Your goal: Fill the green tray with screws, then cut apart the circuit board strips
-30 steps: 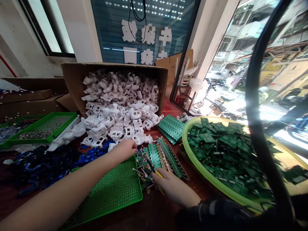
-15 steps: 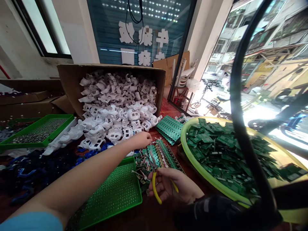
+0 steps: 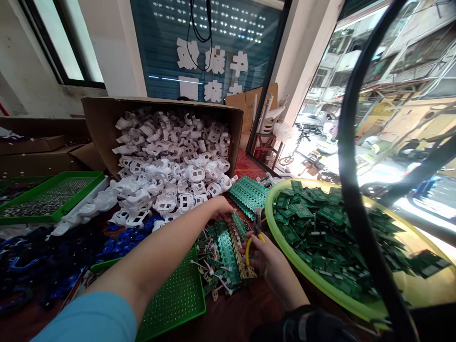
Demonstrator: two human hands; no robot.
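Observation:
My right hand point(image 3: 266, 259) is closed round the yellow handles of a pair of pliers point(image 3: 257, 227), whose dark metal jaws point up and away from me. Beside it, my left hand point(image 3: 221, 208) reaches over the far end of the circuit board strips point(image 3: 228, 251), its fingers bent down and drawn together; what they pinch is hidden. Those strips are green, with a tan one point(image 3: 242, 251) along the right side. Small boards with white connectors and wires point(image 3: 213, 275) lie loosely at their left.
A green perforated tray point(image 3: 178, 294) lies under my left forearm. At right, a yellow tub point(image 3: 272, 223) holds many green boards. A stack of green panels point(image 3: 248, 192) lies beyond. Behind, a cardboard box point(image 3: 99, 128) spills white plastic shells point(image 3: 167, 202); blue parts point(image 3: 124, 244) are at left.
My right hand has moved right and slightly up with the pliers, uncovering more of the strips. My left hand has shifted a little right and down onto the strips' far end.

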